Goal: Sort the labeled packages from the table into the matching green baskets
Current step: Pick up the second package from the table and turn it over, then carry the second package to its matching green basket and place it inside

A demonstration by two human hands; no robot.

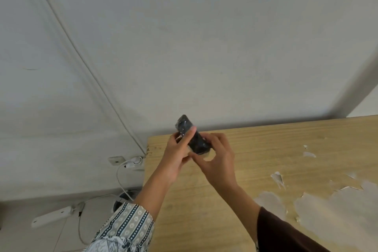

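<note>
A small package [190, 135] wrapped in shiny black plastic is held up in the air over the far left corner of the wooden table [255, 149]. My left hand [178, 153] grips it from the left, thumb laid across its front. My right hand [216, 155] holds its lower right end with fingers curled around it. The package tilts, its top leaning left. A pale patch shows at its lower end; no label text is readable. No green basket is in view.
The table's veneer is peeling in pale patches [327, 206] at the right. A white wall stands behind. Left of the table, on the floor, lie a white power strip [55, 216], cables and a wall socket [116, 160].
</note>
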